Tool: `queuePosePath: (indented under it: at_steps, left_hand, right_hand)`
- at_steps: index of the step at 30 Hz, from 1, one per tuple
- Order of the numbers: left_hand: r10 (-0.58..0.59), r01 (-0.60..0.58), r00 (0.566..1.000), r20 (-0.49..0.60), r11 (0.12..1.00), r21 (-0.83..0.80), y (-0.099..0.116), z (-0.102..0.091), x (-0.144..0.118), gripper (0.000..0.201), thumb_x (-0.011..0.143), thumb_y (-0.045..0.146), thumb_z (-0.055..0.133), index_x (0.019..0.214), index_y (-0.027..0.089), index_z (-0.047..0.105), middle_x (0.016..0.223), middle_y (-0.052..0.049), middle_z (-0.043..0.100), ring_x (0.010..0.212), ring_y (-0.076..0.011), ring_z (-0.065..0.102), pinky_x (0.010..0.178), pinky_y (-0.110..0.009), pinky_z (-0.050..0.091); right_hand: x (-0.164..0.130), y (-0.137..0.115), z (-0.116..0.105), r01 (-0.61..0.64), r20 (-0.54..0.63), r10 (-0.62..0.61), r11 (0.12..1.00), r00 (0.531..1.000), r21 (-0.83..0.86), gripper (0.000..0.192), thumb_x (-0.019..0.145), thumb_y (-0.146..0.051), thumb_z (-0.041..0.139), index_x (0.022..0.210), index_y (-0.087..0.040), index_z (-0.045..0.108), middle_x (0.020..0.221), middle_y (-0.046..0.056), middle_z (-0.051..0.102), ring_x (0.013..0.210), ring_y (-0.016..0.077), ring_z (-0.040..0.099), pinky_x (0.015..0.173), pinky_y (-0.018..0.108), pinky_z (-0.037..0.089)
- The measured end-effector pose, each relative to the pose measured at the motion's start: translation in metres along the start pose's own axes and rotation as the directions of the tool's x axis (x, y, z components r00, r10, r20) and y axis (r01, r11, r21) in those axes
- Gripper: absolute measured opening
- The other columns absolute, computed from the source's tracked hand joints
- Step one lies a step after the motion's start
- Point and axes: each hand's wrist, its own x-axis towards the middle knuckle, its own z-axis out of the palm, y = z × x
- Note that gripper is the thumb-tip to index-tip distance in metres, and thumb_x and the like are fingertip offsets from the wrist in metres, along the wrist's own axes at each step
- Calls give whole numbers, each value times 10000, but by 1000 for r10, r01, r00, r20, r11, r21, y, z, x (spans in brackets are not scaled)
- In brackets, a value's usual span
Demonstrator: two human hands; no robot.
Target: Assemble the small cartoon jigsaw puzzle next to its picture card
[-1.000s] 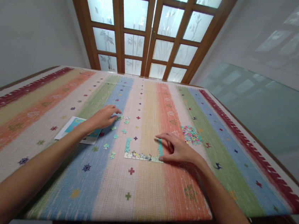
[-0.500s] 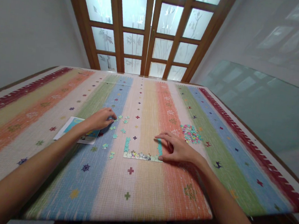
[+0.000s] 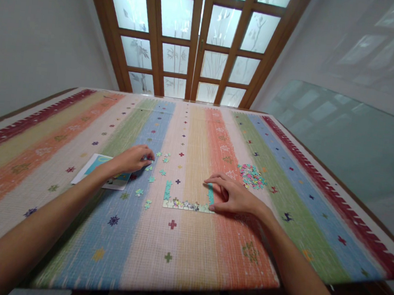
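Since the right hand [image 3: 234, 195], thumb and fingers apart, rests at the right side of the partial jigsaw border [image 3: 185, 206] on the counter [image 3: 185, 254], a sideways nudge could unlock it, while the left hand [image 3: 134, 158], its fingers' grip unclear, could scatter nearby loose jigsaw pieces [image 3: 139, 192] by brushing them.

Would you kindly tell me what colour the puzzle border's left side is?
The border's left side is mostly turquoise, as the head view shows.

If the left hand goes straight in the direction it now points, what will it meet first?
Probably the small loose puzzle piece just ahead of the left hand, though the hand's height above the tablecloth is hard to judge.
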Motion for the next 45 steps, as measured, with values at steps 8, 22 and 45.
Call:
queuePosePath:
  at_steps: [8, 22, 45]
  left_hand:
    - [-25, 45, 998, 56, 918, -394, 21, -1, -3, 328, 832, 438, 628, 1008, 173, 708, 817, -39, 696, 747, -182, 625, 715, -306, 481]
    - [29, 73, 987, 160, 801, -595, 47, 30, 1, 223, 763, 393, 734, 847, 188, 716, 732, -25, 703, 666, -148, 595, 633, -262, 442]
    - [112, -107, 993, 28, 984, -139, 64, 28, -7, 147, 876, 324, 627, 857, 205, 711, 894, -69, 686, 832, -230, 595, 819, -390, 487]
  right_hand:
    - [0, -1, 0, 6, 0, -6, 1000, 1000, 0, 636, 767, -401, 821, 1363, -314, 616, 1363, 89, 600, 1207, 299, 619, 1056, 463, 510]
    - [0, 0, 0, 18, -7, -18, 1000, 1000, 7, 639, 775, -407, 815, 1371, -293, 614, 1353, 96, 594, 1210, 294, 610, 1070, 463, 494]
    - [0, -2, -2, 17, 1, -17, 1000, 1000, 17, 622, 781, -420, 803, 1360, -281, 622, 1355, 101, 596, 1224, 298, 606, 1076, 470, 488]
